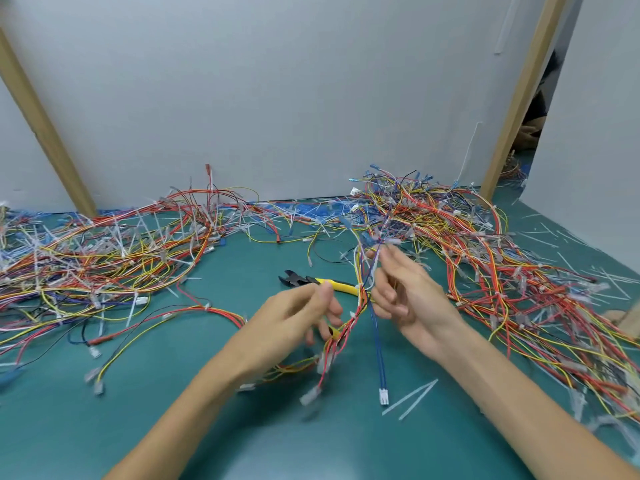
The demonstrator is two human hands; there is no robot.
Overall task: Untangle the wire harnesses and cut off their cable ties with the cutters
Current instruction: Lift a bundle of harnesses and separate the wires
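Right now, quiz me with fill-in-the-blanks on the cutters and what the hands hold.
The left hand and right hand hold a harness; ___ holds the cutters.
The cutters' handles are ___.
The blue wires end in a ___ connector.
Beside it lie ___ cut ties.
Missing: neither; yellow; white; two.

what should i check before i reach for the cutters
1. Grip on the harness: ok, left hand and right hand both hold it.
2. Wires free of the right pile: not ok, they run up into it.
3. Reach to the cutters: ok, lying unheld on the mat behind the hands.
4. A hand free: not ok.
5. Next cable tie located: cannot tell, blurred.
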